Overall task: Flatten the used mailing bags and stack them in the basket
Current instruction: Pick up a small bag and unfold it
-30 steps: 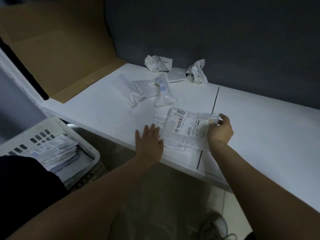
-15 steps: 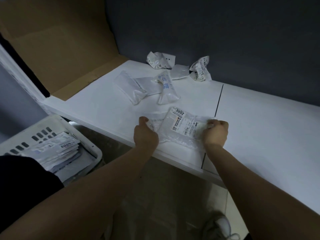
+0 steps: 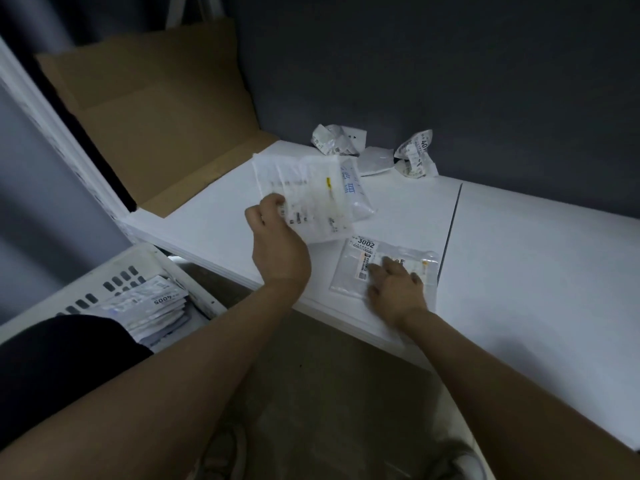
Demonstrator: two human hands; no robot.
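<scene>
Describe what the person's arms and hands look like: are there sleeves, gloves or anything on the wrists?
The left hand and right hand are bare: no gloves, rings, watch or bracelet that I can see. The left forearm and right forearm are uncovered too. Only a black sleeve, seemingly short, covers the upper left arm.

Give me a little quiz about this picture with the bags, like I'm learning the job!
1. True or false: the basket already holds a stack of bags.
2. Missing word: the left hand holds one bag lifted off the ____.
3. Which hand presses on the bag marked 3002? A. left B. right
Key: 1 true; 2 table; 3 B, the right hand.
</scene>
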